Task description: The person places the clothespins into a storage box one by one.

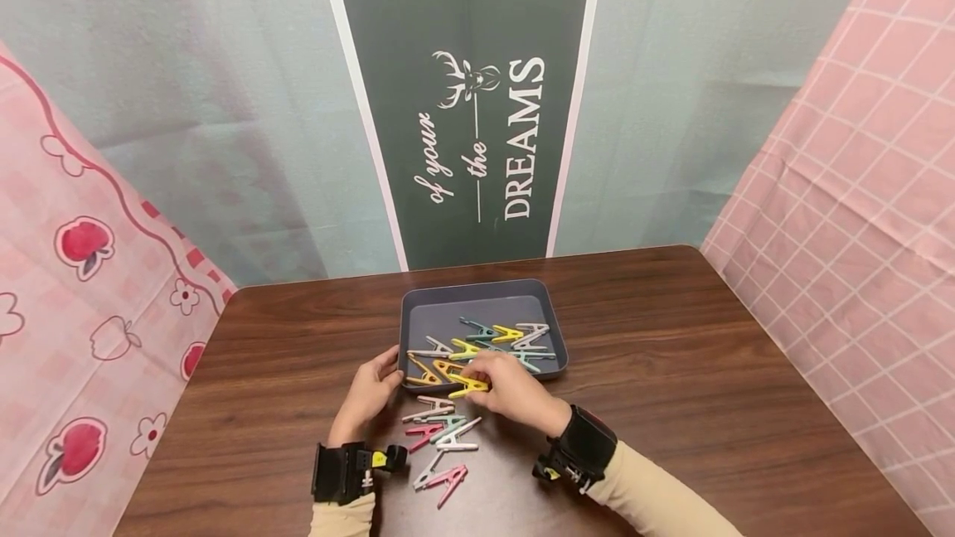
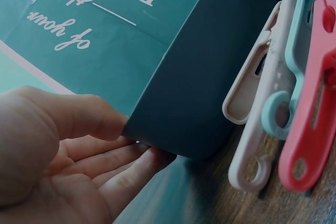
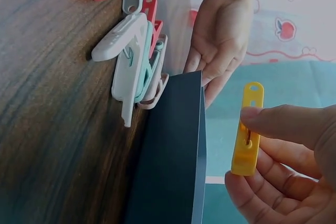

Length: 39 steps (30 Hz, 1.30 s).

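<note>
A shallow dark grey tray (image 1: pixel 477 307) holds several clothespins in orange, yellow, teal and whitish colours. My left hand (image 1: pixel 370 390) grips the tray's near left corner, thumb at the rim and fingertips against the outer wall in the left wrist view. Over the near rim, my right hand (image 1: pixel 513 390) pinches a yellow clothespin (image 3: pixel 245 153) between thumb and fingers. An orange clothespin (image 1: pixel 424 373) lies in the tray close to the held one. On the table before the tray are several more, among them a red clothespin (image 2: pixel 318 103) and a white clothespin (image 3: pixel 128 72).
The brown wooden table (image 1: pixel 671 355) extends to both sides of the tray. Nearest me lie a pink clothespin (image 1: pixel 450 481) and a pale one beside it. Behind the table hangs a grey-green curtain (image 1: pixel 477 7) with lettering; pink cloths hang left and right.
</note>
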Motion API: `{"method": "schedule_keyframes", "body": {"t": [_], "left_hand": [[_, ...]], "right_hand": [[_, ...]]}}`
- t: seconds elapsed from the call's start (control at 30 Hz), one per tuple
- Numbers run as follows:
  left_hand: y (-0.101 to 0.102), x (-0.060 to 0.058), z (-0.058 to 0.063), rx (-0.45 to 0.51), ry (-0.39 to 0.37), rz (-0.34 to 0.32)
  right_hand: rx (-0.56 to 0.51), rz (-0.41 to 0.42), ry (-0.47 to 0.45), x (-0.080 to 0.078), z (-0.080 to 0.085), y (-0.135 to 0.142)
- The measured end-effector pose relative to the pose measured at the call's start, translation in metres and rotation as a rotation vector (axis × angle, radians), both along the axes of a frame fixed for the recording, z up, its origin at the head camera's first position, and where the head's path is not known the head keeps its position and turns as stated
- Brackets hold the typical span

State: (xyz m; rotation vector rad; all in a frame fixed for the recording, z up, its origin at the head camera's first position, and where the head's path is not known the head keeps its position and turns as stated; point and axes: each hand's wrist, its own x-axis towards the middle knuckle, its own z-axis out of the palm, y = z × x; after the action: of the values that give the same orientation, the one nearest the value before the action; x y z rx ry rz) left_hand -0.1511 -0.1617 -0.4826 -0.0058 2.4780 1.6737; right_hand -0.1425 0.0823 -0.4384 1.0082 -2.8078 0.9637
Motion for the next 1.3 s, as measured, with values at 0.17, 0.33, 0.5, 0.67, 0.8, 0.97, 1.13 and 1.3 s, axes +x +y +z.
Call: {"method": "schedule_keyframes", "body": {"t": [0.17,0.33,0.5,0.67,0.8,0.97,1.13,1.3], "left_hand": [[0.001,-0.001,0.000,-0.001,-0.014,0.008],[0.000,-0.001,0.000,0.010,0.007,-0.004],[0.000,0.000,0.001,0.038,0.027,-0.025],[0.000,0.001,0.002,0.045,0.028,-0.024],[-0.001,0.001,0.001,0.042,0.026,-0.019],[0.000,-0.001,-0.001,0.032,0.016,-0.005],[0.000,-0.002,-0.002,0.030,0.014,-0.008],[0.000,-0.001,-0.003,0.027,0.007,-0.008]], "right_hand": [[-0.012,-0.016,0.005,-0.007,0.000,-0.006],[-0.015,-0.037,0.013,-0.014,-0.001,-0.011],[-0.008,-0.046,0.010,-0.017,-0.002,-0.012],[-0.018,-0.064,0.008,-0.021,-0.003,-0.014],[-0.040,-0.081,-0.003,-0.025,-0.005,-0.016],[-0.058,-0.104,-0.012,-0.030,-0.008,-0.020],[-0.064,-0.129,-0.047,-0.038,-0.011,-0.023],[-0.058,-0.161,-0.078,-0.046,-0.015,-0.025]]}}
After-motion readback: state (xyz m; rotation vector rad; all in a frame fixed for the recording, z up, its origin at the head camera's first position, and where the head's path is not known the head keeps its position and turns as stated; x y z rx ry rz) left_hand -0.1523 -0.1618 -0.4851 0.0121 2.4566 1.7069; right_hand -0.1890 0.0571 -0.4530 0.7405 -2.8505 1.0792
